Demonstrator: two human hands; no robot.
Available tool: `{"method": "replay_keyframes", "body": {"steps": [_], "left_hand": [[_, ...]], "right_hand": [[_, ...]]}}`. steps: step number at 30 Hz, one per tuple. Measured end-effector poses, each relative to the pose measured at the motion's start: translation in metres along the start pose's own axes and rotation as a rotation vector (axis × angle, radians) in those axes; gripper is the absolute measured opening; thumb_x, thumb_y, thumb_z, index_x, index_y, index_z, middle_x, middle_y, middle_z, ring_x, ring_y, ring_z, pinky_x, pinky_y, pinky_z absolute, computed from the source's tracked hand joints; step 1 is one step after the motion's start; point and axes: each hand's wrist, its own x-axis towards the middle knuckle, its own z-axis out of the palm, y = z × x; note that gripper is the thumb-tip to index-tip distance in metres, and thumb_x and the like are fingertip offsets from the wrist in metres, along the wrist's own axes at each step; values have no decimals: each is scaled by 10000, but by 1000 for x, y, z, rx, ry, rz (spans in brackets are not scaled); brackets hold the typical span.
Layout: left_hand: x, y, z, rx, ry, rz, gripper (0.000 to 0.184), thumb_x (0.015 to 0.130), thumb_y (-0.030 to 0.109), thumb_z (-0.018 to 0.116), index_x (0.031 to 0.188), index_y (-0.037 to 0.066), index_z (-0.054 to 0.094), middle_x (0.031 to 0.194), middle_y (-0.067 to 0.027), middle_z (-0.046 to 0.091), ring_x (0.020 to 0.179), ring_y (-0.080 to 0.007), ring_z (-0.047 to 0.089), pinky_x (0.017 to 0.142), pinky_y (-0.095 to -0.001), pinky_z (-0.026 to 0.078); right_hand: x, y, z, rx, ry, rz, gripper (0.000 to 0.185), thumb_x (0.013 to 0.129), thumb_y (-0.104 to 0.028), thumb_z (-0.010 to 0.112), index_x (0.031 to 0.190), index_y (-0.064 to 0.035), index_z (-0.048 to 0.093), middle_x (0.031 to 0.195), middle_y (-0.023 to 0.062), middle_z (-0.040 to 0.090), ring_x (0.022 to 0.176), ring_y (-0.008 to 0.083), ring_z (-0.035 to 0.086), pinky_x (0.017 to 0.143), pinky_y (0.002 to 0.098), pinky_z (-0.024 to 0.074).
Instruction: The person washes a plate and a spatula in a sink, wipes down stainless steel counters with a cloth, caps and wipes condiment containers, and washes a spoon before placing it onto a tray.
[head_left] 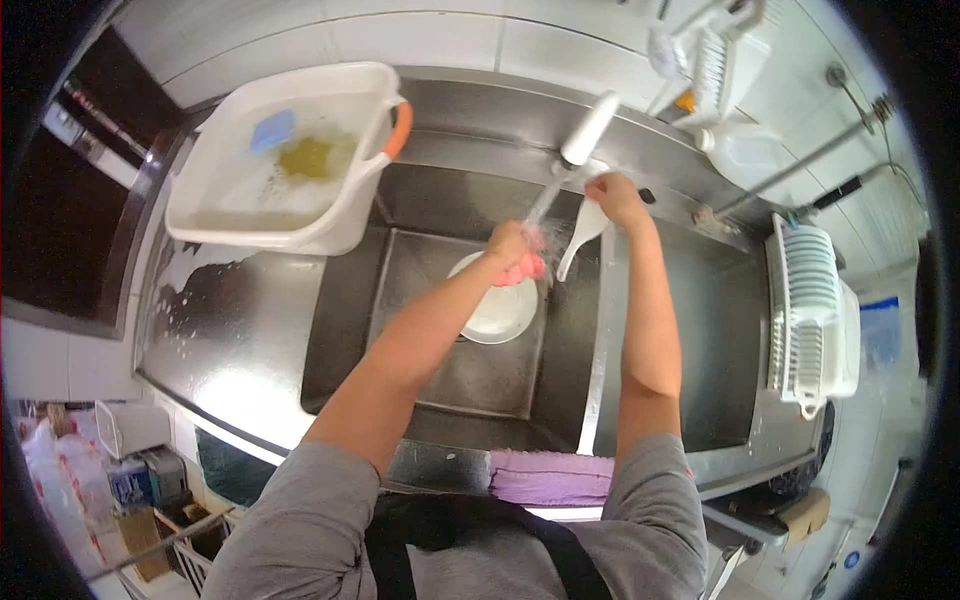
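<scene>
Below the running faucet (pixel 590 130), my left hand (pixel 510 243) is closed on a pink cloth (pixel 520 270) in the water stream. Up and to the right, my right hand (pixel 618 198) grips a white spoon (pixel 581 240) by one end, its other end hanging down over the left basin. A white bowl (pixel 500 315) lies in that basin, under my left hand and the cloth, which hide part of its rim.
A white tub (pixel 345 215) with cloudy water, a blue sponge (pixel 273 130) and an orange handle stands at the left. A metal divider parts the basins. A dish rack (pixel 777 320) stands right, a jug (pixel 742 150) behind. A purple towel (pixel 550 478) lies on the front edge.
</scene>
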Motion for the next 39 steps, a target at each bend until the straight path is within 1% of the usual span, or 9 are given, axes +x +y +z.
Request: {"method": "replay_keyframes", "body": {"steps": [9,13,17,20,23,25,30,33,39], "left_hand": [[-70,-40,-30,-190,135,94,204,859,182,617,754,7,618,667,-152,654,592,-240,670,464,-348,511],[-89,-90,-42,-271,107,201,286,947,284,524,958,8,598,804,-83,657,578,-157,580,535,-295,457],[-106,-65,-28,-620,148,191,134,909,144,552,839,30,550,811,-103,640,746,-224,665,533,-304,469],[-104,-25,-21,-213,192,139,83,919,74,504,892,-3,524,1042,-186,651,960,-261,670,630,-302,532],[36,-108,-86,784,500,1180,160,899,148,550,995,46,628,851,-69,660,716,-183,644,600,-287,505],[12,-54,-63,661,336,920,147,894,163,569,887,56,670,713,-53,632,642,-149,616,575,-287,493],[-22,39,-25,656,98,419,183,863,207,635,918,44,698,712,-54,679,649,-145,605,589,-322,480],[-19,63,-9,807,-62,345,232,878,224,636,1017,47,690,777,-57,686,692,-141,614,606,-319,489],[-13,52,-57,380,-77,469,265,935,240,582,1149,97,644,960,-80,675,836,-157,633,756,-295,511]], "right_hand": [[-141,-254,5,18,272,-282,163,849,-161,640,987,-76,636,924,129,669,835,343,649,714,415,491],[-145,-311,100,442,-44,-408,175,843,-168,666,982,-76,612,833,158,665,757,327,658,672,407,494],[-141,-355,201,849,-330,-350,305,833,-192,708,1085,-43,623,878,146,698,807,269,690,713,353,522],[-122,-326,208,765,-176,-447,310,872,-211,679,1108,-17,631,948,135,705,842,219,693,723,313,533],[-76,-227,166,1007,-376,-58,241,945,-184,579,1092,-8,654,937,96,700,768,131,677,648,245,527],[-65,-171,117,743,-38,143,192,940,-98,555,1068,1,658,886,102,692,718,154,659,644,256,521],[-39,-25,97,95,212,-370,329,763,-111,700,1065,1,630,875,65,683,720,137,623,602,278,498],[-49,-17,96,482,-435,13,409,740,-148,732,1112,-28,609,931,49,671,766,134,611,623,287,503],[-70,-17,105,1085,-350,467,406,826,1,592,1216,53,494,1069,116,621,933,204,626,755,317,531]]}}
